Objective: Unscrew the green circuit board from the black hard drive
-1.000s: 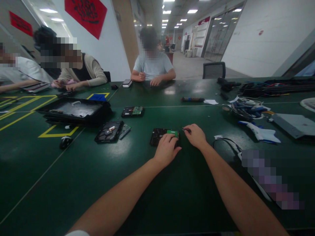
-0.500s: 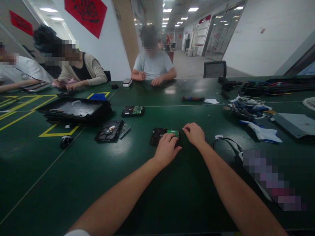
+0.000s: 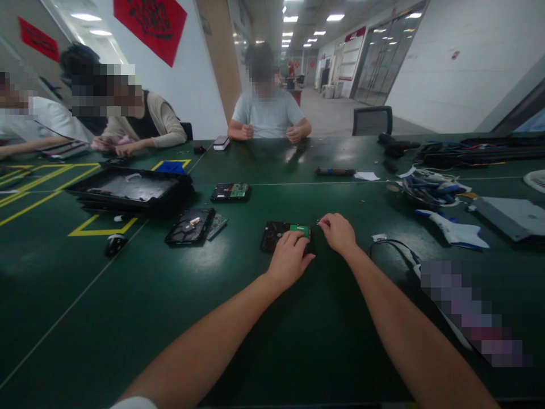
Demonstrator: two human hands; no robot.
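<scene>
A black hard drive (image 3: pixel 276 234) with a green circuit board lies on the dark green table (image 3: pixel 170 318) in front of me. My left hand (image 3: pixel 290 260) rests on its near right corner and holds it down. Just right of the drive, my right hand (image 3: pixel 339 233) has its fingers pinched on a small thin tool or screw, too small to tell which, with its tip by the drive's far right corner.
Two more opened hard drives (image 3: pixel 190 225) (image 3: pixel 230 192) and a black tray (image 3: pixel 128 190) lie to the left, with a mouse (image 3: pixel 113 243). Cables and tools (image 3: pixel 428 190) fill the right side. Three people sit across the table.
My hands have barely moved. The person opposite me has raised a hand a little.
</scene>
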